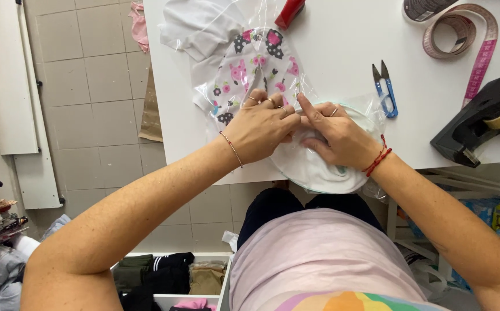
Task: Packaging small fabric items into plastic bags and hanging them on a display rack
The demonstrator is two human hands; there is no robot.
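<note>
Both hands meet at the near edge of a white table (342, 52). My left hand (259, 128) and my right hand (337, 134) press together on a clear plastic bag (319, 167) holding folded white cloth, fingers pinching its upper edge. Just beyond my left hand lies a patterned garment (254, 66) with pink and dark flowers, inside clear plastic wrap. A white garment (195, 26) lies behind it.
Blue thread snips (386, 89) lie right of my hands. A black tape dispenser (480, 118) sits at the right edge, a pink measuring tape (468, 43) behind it, a red object (289, 11) at the back. A drawer of folded clothes (172, 276) stands on the tiled floor.
</note>
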